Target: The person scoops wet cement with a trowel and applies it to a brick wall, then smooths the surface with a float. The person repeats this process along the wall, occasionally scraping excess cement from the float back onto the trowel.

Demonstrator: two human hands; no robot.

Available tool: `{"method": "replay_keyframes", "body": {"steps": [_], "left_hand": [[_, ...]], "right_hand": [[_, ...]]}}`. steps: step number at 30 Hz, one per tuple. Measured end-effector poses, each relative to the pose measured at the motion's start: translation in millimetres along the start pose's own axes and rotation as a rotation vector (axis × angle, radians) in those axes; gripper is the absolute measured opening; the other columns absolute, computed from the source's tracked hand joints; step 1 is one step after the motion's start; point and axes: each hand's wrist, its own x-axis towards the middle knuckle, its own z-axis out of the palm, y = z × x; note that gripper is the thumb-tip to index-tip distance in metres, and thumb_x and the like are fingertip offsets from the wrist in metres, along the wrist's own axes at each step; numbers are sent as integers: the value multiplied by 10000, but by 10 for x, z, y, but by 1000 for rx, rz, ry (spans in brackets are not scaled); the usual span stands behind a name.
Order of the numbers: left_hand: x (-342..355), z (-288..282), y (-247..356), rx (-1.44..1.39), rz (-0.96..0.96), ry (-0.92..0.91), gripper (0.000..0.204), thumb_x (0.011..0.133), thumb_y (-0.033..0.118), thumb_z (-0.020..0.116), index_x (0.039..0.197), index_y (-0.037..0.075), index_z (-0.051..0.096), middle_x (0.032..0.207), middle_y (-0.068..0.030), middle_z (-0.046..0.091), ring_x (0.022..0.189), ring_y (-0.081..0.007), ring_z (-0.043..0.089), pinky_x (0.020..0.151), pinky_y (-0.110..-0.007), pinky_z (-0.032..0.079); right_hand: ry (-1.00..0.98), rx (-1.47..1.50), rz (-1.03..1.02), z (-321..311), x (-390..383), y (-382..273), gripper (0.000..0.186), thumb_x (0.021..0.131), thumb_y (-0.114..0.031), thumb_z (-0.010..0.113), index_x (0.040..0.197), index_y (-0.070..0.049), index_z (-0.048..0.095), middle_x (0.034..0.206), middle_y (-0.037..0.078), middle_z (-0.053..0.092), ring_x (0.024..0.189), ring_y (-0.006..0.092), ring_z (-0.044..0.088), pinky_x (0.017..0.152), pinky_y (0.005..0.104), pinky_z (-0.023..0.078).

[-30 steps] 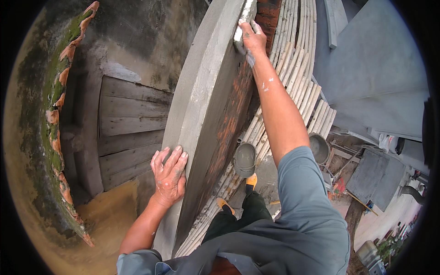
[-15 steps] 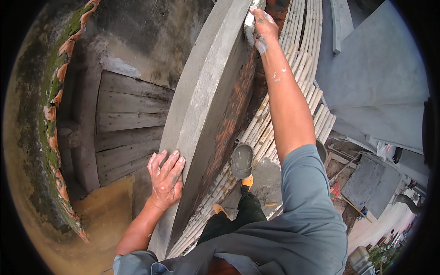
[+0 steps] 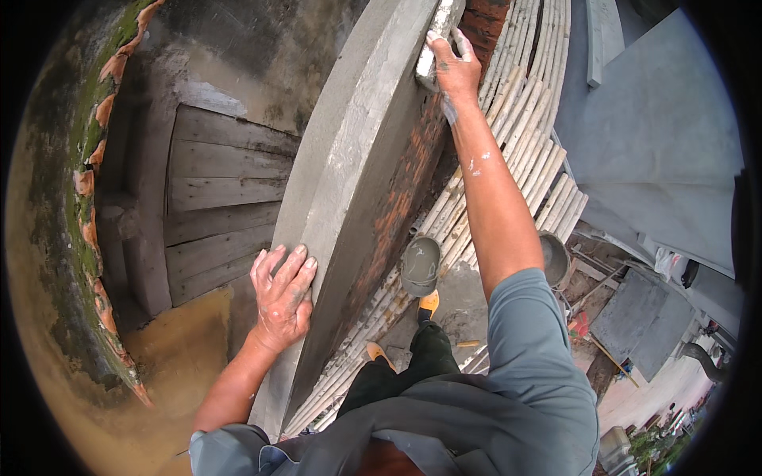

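Observation:
My right hand [image 3: 458, 70] reaches to the far end of a cement-coated wall [image 3: 333, 159]. Its fingers grip a pale, block-shaped plastering float [image 3: 426, 67] smeared with cement, which lies against the wall's right edge. My left hand [image 3: 283, 297] rests on the wall's near left part, fingers stretched and a little apart, with nothing in it. Grey, damp-looking mortar covers the top and upper side of the wall. Lower on the right side, reddish brick [image 3: 406, 190] shows through. Both hands carry cement marks.
Bamboo poles [image 3: 452, 230] form a platform right of the wall, under my yellow shoes [image 3: 429, 302]. A mortar bucket [image 3: 420, 266] stands there; another bucket [image 3: 554, 258] is half behind my right arm. Left lie wooden boards [image 3: 226, 182] and a mossy tiled edge [image 3: 86, 182].
My right hand has drawn slightly nearer along the wall edge with the float, and its thumb and fingers show more. My left hand stays on the wall. The view has shifted a little.

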Motion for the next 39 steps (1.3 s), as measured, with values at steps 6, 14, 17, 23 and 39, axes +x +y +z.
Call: {"method": "replay_keyframes", "body": {"steps": [6,14,17,23,39], "left_hand": [[0,14,-2,13,4,2,484,816,64,614,1286,72,731,1447,-138,640,1375,-408,509,1192,-596,284],[-3,20,-22,6,15,-1,493,826,82,612,1306,71,721,1459,-145,629,1367,-413,517,1191,-596,294],[11,18,-9,5,19,-2,490,832,91,599,1306,72,721,1462,-148,626,1370,-413,515,1195,-593,290],[-30,40,-37,1,14,4,496,844,83,586,1323,72,713,1463,-149,627,1385,-400,506,1206,-572,283],[-89,116,-85,-26,131,100,489,873,-10,616,1350,63,688,1458,-135,621,1347,-370,519,1175,-481,331]], "right_hand": [[3,150,-10,75,302,49,838,871,-355,841,1526,42,501,1322,188,694,1182,209,658,1000,344,510],[-112,-99,-110,-128,-2502,522,915,849,-426,845,1555,16,466,1219,168,501,1122,282,562,1012,418,487],[-95,-96,42,-89,-2708,290,934,838,-451,844,1552,20,468,1189,179,500,1102,291,556,1018,449,474],[-17,35,-127,47,-236,301,618,966,-323,711,1459,23,570,1366,258,662,1270,331,627,1059,419,480],[-77,-245,-134,-43,-2954,252,976,848,-617,799,1582,-72,456,1193,215,500,1087,317,586,954,437,506]]}}
